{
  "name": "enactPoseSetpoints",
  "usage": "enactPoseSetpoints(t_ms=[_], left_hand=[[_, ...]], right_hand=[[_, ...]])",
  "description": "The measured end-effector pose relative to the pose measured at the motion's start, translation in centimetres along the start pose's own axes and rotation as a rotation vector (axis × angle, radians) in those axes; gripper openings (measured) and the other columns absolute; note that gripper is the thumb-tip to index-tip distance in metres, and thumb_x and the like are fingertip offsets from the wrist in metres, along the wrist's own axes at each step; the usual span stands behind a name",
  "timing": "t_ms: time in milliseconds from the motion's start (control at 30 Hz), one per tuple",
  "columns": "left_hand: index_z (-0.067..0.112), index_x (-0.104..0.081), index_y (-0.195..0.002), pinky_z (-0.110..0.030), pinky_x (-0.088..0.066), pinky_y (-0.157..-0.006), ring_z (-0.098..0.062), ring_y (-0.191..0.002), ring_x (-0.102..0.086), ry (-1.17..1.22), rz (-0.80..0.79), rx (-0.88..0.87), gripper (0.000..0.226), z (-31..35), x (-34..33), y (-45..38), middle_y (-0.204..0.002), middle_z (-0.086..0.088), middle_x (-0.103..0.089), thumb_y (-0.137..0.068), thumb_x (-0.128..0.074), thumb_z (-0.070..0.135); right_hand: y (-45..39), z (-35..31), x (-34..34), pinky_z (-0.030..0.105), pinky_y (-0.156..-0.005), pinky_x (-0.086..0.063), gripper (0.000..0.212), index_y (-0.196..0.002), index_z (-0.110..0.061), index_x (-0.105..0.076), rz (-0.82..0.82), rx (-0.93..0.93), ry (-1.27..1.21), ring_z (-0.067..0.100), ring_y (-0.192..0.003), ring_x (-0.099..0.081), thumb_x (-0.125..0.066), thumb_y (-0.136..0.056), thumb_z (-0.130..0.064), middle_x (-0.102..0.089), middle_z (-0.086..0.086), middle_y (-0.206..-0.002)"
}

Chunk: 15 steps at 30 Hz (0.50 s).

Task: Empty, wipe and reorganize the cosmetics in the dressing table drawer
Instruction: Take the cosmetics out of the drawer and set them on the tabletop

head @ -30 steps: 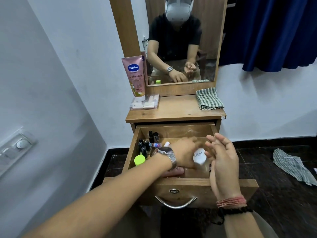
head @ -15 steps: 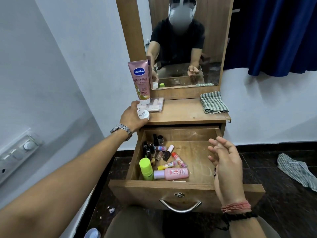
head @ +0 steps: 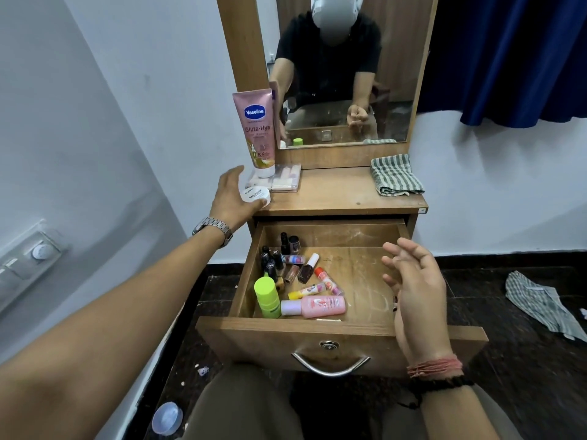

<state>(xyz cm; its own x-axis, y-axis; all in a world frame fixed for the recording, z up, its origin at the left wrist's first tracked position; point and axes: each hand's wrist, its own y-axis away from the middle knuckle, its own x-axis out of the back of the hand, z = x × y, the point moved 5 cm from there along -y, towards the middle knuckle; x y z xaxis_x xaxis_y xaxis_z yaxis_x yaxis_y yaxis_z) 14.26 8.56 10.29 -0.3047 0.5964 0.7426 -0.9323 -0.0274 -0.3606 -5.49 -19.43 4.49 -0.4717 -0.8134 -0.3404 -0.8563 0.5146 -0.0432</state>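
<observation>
The wooden drawer (head: 317, 327) stands pulled out. At its left side lie a lime-green bottle (head: 266, 296), a pink bottle (head: 320, 306), several dark nail polish bottles (head: 274, 258) and small lip balm sticks (head: 327, 281). A white round jar (head: 255, 194) sits on the left front corner of the dressing table top (head: 336, 192). My left hand (head: 227, 201) is spread beside the jar, with the thumb touching its front edge and the fingers lifted off it. My right hand (head: 416, 287) hovers over the drawer's bare right side, loosely curled and holding nothing.
A pink Vaseline tube (head: 257, 128) stands on a clear case (head: 287, 181) at the back left of the top. A folded striped cloth (head: 395, 174) lies at the back right, below the mirror (head: 343, 74). Another cloth (head: 540, 303) and a blue lid (head: 167, 418) lie on the dark floor.
My left hand lifted the white jar from the drawer to the table top's left corner, then opened its fingers off it. The right hand stayed over the drawer.
</observation>
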Motion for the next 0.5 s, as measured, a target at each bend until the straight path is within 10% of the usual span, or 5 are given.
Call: enactPoseSetpoints(t_ms=[167,500], left_hand=[[0.018,-0.057,-0.118,-0.026,-0.044,-0.085,-0.017,-0.102,-0.058,-0.071,-0.024,-0.31,0.037,2.9,1.0,3.2,-0.118,-0.003,-0.057,-0.082,-0.066,0.022],[0.02,-0.062,-0.111,-0.031,-0.05,-0.076,-0.019,-0.092,-0.06,-0.487,-0.727,-0.678,0.027,8.0,-7.8,13.4,-0.102,-0.001,-0.064,-0.086,-0.06,0.029]], right_hand=[[0.2,-0.1,-0.2,0.023,-0.076,-0.049,0.026,-0.11,-0.023,-0.058,-0.012,0.007,0.017,0.005,-0.094,-0.063,-0.046,-0.096,-0.005,-0.069,-0.006,-0.109],[0.4,-0.2,-0.4,0.022,-0.076,-0.049,0.024,-0.106,-0.026,-0.059,-0.042,0.018,0.051,0.002,-0.091,-0.064,-0.048,-0.096,-0.007,-0.068,-0.007,-0.107]])
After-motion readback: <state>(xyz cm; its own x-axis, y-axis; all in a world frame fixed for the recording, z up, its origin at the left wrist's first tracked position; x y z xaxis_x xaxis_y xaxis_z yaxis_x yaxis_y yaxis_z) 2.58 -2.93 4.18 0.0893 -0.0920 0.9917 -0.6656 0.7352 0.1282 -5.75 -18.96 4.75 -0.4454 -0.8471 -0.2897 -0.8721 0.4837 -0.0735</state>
